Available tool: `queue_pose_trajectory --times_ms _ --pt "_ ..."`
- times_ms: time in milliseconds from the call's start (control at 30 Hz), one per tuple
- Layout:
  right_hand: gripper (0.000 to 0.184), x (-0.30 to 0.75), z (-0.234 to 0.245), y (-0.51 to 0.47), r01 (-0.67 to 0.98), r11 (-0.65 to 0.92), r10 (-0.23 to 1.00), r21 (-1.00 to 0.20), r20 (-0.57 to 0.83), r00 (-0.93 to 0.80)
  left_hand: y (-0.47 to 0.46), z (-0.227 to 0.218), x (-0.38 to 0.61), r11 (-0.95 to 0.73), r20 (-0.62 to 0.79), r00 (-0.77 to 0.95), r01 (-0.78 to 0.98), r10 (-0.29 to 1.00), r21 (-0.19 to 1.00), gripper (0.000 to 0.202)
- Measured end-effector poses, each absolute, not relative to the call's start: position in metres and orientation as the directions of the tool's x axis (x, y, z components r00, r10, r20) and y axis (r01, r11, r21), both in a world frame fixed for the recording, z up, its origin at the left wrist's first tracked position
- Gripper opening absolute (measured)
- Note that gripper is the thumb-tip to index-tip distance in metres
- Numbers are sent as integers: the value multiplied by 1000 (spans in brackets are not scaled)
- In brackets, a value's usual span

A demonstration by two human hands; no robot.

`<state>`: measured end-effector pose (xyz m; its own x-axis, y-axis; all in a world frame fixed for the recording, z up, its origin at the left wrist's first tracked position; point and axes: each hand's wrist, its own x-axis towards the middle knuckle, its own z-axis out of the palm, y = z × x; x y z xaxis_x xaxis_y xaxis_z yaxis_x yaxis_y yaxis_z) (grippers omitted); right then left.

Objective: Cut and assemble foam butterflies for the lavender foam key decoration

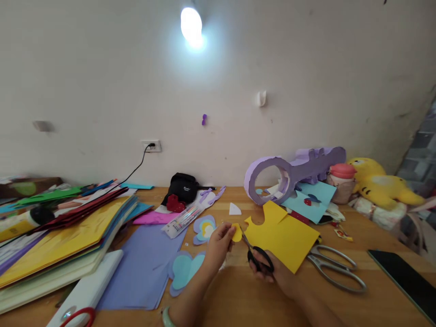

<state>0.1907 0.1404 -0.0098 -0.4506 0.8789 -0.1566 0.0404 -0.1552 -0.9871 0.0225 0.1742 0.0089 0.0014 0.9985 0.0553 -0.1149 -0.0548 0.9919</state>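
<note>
My left hand (220,241) pinches a small yellow paper piece (236,233) with a rounded edge. Black-handled scissors (252,249) are gripped in my right hand (269,268), their blades reaching the right edge of that piece. Just beyond my right hand lies a large yellow paper sheet (284,238) with curved bites cut from its left side. Left of my left hand are a layered paper flower (205,230) in lilac, blue and yellow, and a blue-on-lilac paper heart (185,269). A white paper wedge (235,209) rests farther back.
Stacked coloured paper (78,222) and lilac sheets (139,268) cover the left. Large silver scissors (335,268) and a dark phone-like slab (403,277) lie at right. Behind stand a purple cardboard key (289,175), a red-lidded cup (341,181) and a yellow plush toy (381,184).
</note>
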Motion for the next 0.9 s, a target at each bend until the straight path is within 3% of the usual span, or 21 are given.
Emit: queue_pose_trajectory --times_ms 167,900 --pt "69 190 -11 139 34 -153 888 -988 -152 -434 173 10 25 -93 83 -86 -117 993 989 52" --pt "69 192 -28 150 172 -95 867 -981 -167 -470 172 0 27 -123 118 -63 -82 991 989 42"
